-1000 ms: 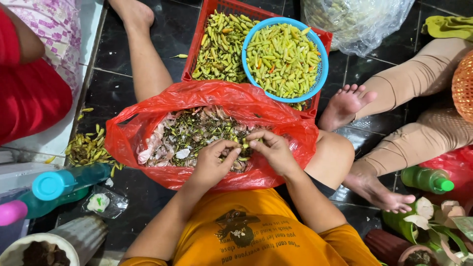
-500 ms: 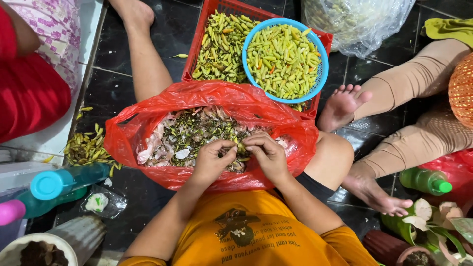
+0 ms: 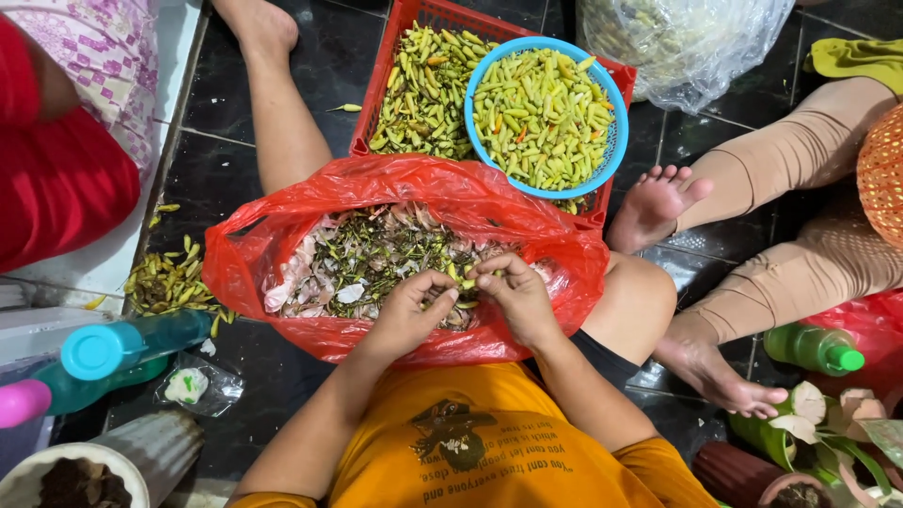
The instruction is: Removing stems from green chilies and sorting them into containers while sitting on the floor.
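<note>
Green chili (image 3: 458, 278) pinched in both grips, left hand (image 3: 410, 313) and right hand (image 3: 519, 296); red bag (image 3: 282, 246) beneath

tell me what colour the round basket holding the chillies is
Blue; the round basket shows best in the head view, resting on the red crate.

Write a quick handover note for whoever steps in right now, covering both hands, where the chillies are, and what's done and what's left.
Left hand and right hand meet over the red bag, fingers pinching one small green chilli.
The bag holds stems and scraps.
Done: the blue basket is heaped with chillies.
Left: more chillies in the red crate and a loose pile on the floor.
</note>
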